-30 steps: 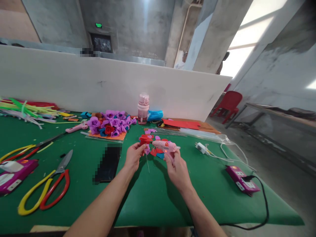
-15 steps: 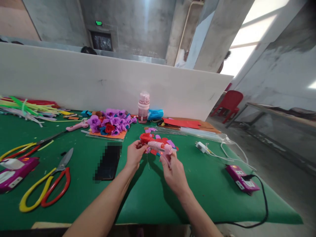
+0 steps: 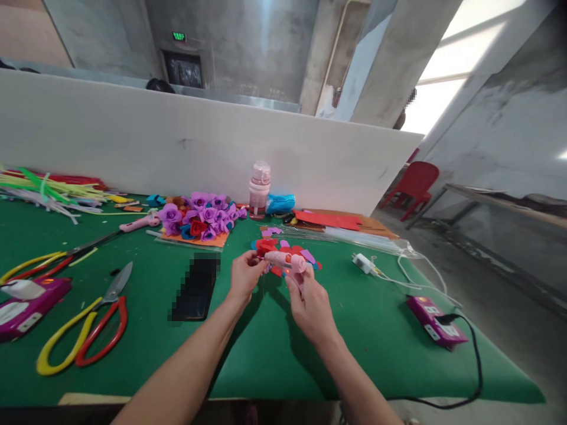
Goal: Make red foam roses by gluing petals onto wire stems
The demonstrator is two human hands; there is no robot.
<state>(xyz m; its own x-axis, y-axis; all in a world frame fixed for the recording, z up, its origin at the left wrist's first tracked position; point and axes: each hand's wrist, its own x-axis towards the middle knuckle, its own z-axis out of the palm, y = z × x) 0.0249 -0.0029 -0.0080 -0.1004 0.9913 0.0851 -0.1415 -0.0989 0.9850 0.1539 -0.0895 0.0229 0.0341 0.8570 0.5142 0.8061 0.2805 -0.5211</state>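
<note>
My right hand (image 3: pixel 312 301) is wrapped round the handle of a pink hot glue gun (image 3: pixel 279 258), whose nozzle points left. A small light glows on the gun's underside. At the nozzle end, the fingers of my left hand (image 3: pixel 245 274) pinch a red paper flower (image 3: pixel 262 245). The gun and fingertips partly cover the flower, so the exact contact with the nozzle cannot be made out. Beneath and behind both hands lie loose red, purple and blue paper petals (image 3: pixel 305 255) on the green tabletop (image 3: pixel 367 348).
Purple, red and blue paper flowers (image 3: pixel 208 215) are heaped at the back. Left of my hands lie a phone (image 3: pixel 197 289), scissors (image 3: pixel 116 286) and a power strip (image 3: pixel 35 304). A pink bottle (image 3: pixel 259 189) stands by the white partition (image 3: pixel 212 141). Another power strip (image 3: pixel 436 321) with cables is on the right.
My left hand and the red flower have shifted slightly right, closer under the glue gun's nozzle. My right hand stays almost in place, still gripping the gun. The view has tilted a little.
</note>
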